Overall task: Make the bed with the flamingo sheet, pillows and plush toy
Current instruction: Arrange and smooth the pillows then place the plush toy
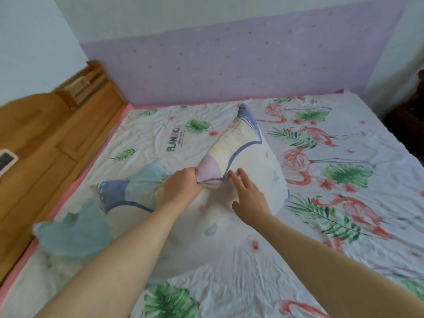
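Flamingo sheet [378, 171]: spread over the whole bed and wrinkled, printed with pink flamingos, green leaves and lettering that starts "FLAM".
Bed edge [101, 154]: a pink border runs along the sheet's left side, against the wooden unit.
Raised pillow [250, 148]: sits on the sheet near the middle of the bed, tilted up with one corner pointing toward the far wall. It is white with a navy curved band and pale yellow and pink patches.
Second pillow [119, 198]: lies lower and to the left, just beside the raised one and close to the pink border. It has the same navy band, with light-blue patches. Where one pillow ends and the other begins under the forearms cannot be told.
Left hand [183, 183]: fingers curled tight, gripping the raised pillow's near edge at the pink patch.
Right hand [249, 196]: fingers straight and slightly spread, palm down, fingertips on the raised pillow's white face. It grips nothing.
Wooden unit [57, 134]: stands along the bed's left side, with a small open shelf at its far end.
Flat device [6, 160]: rests on the wooden surface at the left edge of view, partly cut off.
Wall [229, 65]: lilac with small dark specks, behind the bed's far edge.
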{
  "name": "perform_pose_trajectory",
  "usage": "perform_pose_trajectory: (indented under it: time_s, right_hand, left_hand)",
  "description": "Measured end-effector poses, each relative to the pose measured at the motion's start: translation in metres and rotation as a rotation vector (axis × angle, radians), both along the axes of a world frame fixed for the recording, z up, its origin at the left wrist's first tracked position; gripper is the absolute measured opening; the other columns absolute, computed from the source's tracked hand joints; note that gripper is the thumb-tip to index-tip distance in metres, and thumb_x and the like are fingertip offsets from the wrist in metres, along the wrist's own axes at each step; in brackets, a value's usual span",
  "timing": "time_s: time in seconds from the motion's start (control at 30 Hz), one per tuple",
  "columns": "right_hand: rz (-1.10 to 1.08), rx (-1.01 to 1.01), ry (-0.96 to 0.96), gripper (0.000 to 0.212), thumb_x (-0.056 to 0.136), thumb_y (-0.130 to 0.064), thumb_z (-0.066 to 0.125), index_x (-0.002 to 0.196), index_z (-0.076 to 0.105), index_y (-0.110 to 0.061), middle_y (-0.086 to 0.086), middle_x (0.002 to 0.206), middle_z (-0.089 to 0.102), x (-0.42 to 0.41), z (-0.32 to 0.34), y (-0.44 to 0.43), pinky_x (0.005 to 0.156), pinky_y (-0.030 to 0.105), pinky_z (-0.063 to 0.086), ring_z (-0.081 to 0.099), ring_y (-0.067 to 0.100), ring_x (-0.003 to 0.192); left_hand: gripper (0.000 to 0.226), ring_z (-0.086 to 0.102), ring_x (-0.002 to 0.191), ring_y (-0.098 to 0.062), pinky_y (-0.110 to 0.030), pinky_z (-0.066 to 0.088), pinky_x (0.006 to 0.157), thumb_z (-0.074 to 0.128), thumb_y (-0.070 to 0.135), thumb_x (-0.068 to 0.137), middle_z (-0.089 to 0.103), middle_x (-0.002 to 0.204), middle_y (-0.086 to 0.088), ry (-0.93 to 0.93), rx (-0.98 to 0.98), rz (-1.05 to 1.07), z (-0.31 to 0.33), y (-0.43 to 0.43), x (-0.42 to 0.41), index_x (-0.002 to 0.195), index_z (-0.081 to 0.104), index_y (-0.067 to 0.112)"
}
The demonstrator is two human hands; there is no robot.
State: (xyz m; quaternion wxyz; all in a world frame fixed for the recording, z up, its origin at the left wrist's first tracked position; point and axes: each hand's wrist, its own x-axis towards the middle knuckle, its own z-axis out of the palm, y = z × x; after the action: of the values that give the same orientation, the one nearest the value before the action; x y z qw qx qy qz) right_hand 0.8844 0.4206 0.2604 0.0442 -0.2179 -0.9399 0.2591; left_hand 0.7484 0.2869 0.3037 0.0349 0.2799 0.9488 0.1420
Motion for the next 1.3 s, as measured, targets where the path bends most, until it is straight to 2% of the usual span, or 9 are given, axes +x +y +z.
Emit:
perform_pose_trajectory:
  time_s: [0.13,0.27,0.37,0.53,0.6,0.73,0.9,1.13,1.3]
  right_hand:
    - [-0.167,-0.321,0.004,0.078,0.084,-0.016,0.056,0.148,0.016,-0.032,-0.004,0.152,0.018,-0.023,0.011,-0.015,0.096,0.042,0.046,0.046,0.028,0.122]
    - [-0.222,-0.528,-0.054,0.075,0.088,-0.016,0.054,0.150,0.012,-0.022,0.016,0.142,0.034,-0.041,0.019,-0.037,0.097,0.039,0.044,0.046,0.036,0.120]
    - [-0.224,-0.603,-0.136,0.084,0.090,-0.022,0.055,0.152,-0.002,-0.023,0.021,0.144,0.029,-0.047,0.029,-0.057,0.101,0.039,0.040,0.042,0.039,0.126]
    - [-0.284,-0.669,-0.160,0.089,0.091,-0.032,0.052,0.150,-0.013,-0.019,0.021,0.148,0.031,-0.072,0.042,-0.099,0.107,0.043,0.036,0.039,0.040,0.130]
    - [-0.302,-0.713,-0.124,0.089,0.091,-0.036,0.055,0.151,-0.007,-0.015,0.022,0.148,0.032,-0.083,0.043,-0.121,0.110,0.048,0.032,0.038,0.040,0.131]
    - [-0.337,-0.867,-0.034,0.082,0.091,-0.033,0.057,0.150,0.004,-0.013,0.018,0.148,0.033,-0.101,0.051,-0.168,0.098,0.035,0.034,0.038,0.037,0.131]
    - [-0.382,-1.018,0.142,0.070,0.085,-0.034,0.063,0.137,0.024,-0.008,0.017,0.135,0.043,-0.133,0.061,-0.219,0.103,0.049,0.037,0.045,0.034,0.119]
    - [-0.354,-1.094,0.153,0.068,0.088,-0.041,0.061,0.137,0.022,-0.014,0.010,0.140,0.038,-0.153,0.063,-0.267,0.097,0.051,0.037,0.044,0.034,0.121]
    - [-0.358,-1.175,0.146,0.088,0.081,-0.042,0.065,0.147,0.008,-0.025,0.005,0.151,0.028,-0.164,0.066,-0.281,0.101,0.054,0.037,0.037,0.035,0.131]
  left_hand:
    - [0.046,0.064,0.094,-0.033,-0.035,0.046,0.071,0.069,0.052,0.075,0.069,0.101,-0.009,0.022,0.107,0.123,0.035,-0.038,-0.007,0.104,0.064,0.017]
    - [0.038,0.065,0.087,-0.034,-0.031,0.043,0.065,0.073,0.042,0.076,0.070,0.095,-0.010,0.045,0.228,0.247,0.062,-0.076,-0.011,0.099,0.065,0.012]
    - [0.028,0.064,0.082,-0.034,-0.028,0.040,0.063,0.073,0.033,0.078,0.068,0.087,-0.010,0.048,0.327,0.327,0.086,-0.105,-0.014,0.092,0.065,0.010]
    - [0.030,0.061,0.085,-0.033,-0.030,0.040,0.067,0.074,0.022,0.079,0.067,0.093,-0.015,0.109,0.442,0.398,0.124,-0.151,-0.023,0.097,0.065,0.001]
    - [0.039,0.062,0.094,-0.035,-0.035,0.047,0.076,0.077,0.023,0.077,0.067,0.104,-0.017,0.145,0.507,0.397,0.138,-0.171,-0.030,0.105,0.064,-0.002]
    - [0.038,0.061,0.092,-0.035,-0.043,0.054,0.080,0.077,0.028,0.077,0.066,0.102,-0.013,0.132,0.569,0.452,0.155,-0.213,-0.044,0.102,0.063,0.002]
    - [0.040,0.061,0.089,-0.029,-0.043,0.056,0.082,0.076,0.032,0.077,0.065,0.100,-0.007,0.118,0.651,0.465,0.174,-0.263,-0.068,0.105,0.062,0.007]
    - [0.044,0.061,0.090,-0.027,-0.035,0.054,0.074,0.076,0.035,0.077,0.065,0.101,-0.006,0.114,0.653,0.411,0.190,-0.304,-0.097,0.107,0.062,0.006]
    - [0.041,0.063,0.089,-0.030,-0.041,0.057,0.076,0.079,0.033,0.073,0.067,0.099,-0.008,0.096,0.692,0.375,0.193,-0.313,-0.112,0.100,0.064,0.005]
